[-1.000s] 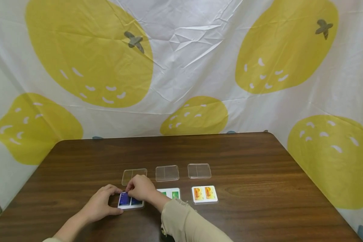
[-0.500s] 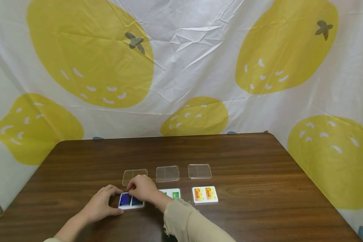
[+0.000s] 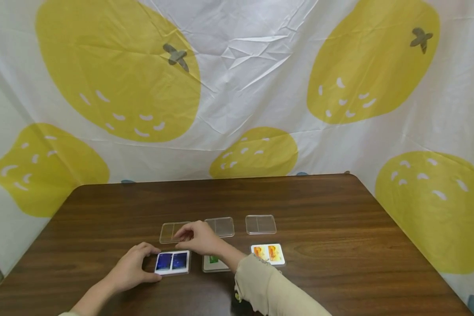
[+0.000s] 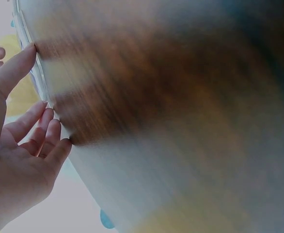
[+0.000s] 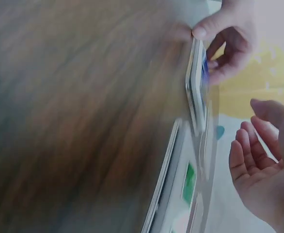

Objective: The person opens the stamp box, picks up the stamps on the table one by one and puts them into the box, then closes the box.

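My left hand (image 3: 128,268) pinches the left end of a flat card case (image 3: 174,273), thumb at its near corner and fingers at its far corner. Two dark blue cards (image 3: 179,260) lie side by side in the case. My right hand (image 3: 199,238) is raised over the far right of that case, fingers loosely bent and holding nothing. From the right wrist view, a gap shows between the right hand's fingers (image 5: 251,143) and the case. A similar case with green pictures (image 3: 213,259) lies to the right, partly covered by my right forearm.
A third case with two orange and yellow pictures (image 3: 274,253) lies farther right. Behind the cases sit three clear plastic covers in a row: left (image 3: 166,232), middle (image 3: 224,227) and right (image 3: 260,224). A lemon-print cloth (image 3: 253,87) hangs behind the brown wooden table (image 3: 339,245).
My right hand has come off the far edge of the blue card case and moved right and up, uncovering both blue cards. The left hand has stayed in place.
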{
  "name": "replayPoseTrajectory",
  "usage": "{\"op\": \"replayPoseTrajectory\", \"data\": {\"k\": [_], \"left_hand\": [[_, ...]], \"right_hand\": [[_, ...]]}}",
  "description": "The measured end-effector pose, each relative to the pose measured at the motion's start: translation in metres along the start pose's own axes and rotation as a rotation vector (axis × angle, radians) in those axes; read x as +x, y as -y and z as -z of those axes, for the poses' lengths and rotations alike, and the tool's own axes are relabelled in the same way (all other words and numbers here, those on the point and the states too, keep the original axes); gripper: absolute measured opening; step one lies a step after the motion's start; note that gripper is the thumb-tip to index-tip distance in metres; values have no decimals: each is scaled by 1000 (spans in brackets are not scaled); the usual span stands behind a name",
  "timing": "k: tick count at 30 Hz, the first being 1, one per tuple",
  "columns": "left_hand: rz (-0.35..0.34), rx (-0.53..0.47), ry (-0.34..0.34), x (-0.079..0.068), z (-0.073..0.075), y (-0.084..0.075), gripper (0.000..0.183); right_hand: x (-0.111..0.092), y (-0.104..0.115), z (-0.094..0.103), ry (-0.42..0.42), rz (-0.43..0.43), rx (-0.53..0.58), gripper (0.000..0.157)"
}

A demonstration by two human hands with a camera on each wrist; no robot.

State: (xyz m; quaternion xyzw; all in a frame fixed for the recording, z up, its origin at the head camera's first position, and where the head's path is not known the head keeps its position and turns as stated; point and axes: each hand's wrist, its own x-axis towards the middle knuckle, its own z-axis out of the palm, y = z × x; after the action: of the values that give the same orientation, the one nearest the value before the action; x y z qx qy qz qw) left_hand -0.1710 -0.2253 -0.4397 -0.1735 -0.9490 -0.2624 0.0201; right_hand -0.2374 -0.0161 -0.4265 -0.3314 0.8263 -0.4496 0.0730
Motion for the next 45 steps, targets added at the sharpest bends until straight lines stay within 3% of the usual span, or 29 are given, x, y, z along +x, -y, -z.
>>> {"op": "replayPoseTrajectory", "data": {"k": [7, 11, 18, 28, 32, 36, 40, 45], "left_hand": [[14, -1, 4, 0, 0, 0, 55], [-8, 6, -2, 0, 0, 0, 55], [-10, 14, -4, 1, 0, 0, 55], [-14, 12, 3, 1, 0, 0, 56], [-15, 9, 1, 1, 1, 1, 56], [-4, 8, 5, 0, 2, 1, 56], [2, 6, 7, 0, 3, 1, 56], [-1, 0, 9, 0, 2, 0, 56]], "right_hand": [[-1, -15, 12, -49, -28, 48, 42], [1, -23, 17, -65, -67, 5, 55], [8, -34, 22, -36, -51, -212, 64], [23, -34, 18, 88, -39, -566, 76], [28, -31, 17, 102, -43, -631, 75], [33, -30, 16, 102, -22, -658, 62], [35, -30, 16, 84, -6, -648, 51], [30, -32, 18, 42, -20, -591, 51]]}}
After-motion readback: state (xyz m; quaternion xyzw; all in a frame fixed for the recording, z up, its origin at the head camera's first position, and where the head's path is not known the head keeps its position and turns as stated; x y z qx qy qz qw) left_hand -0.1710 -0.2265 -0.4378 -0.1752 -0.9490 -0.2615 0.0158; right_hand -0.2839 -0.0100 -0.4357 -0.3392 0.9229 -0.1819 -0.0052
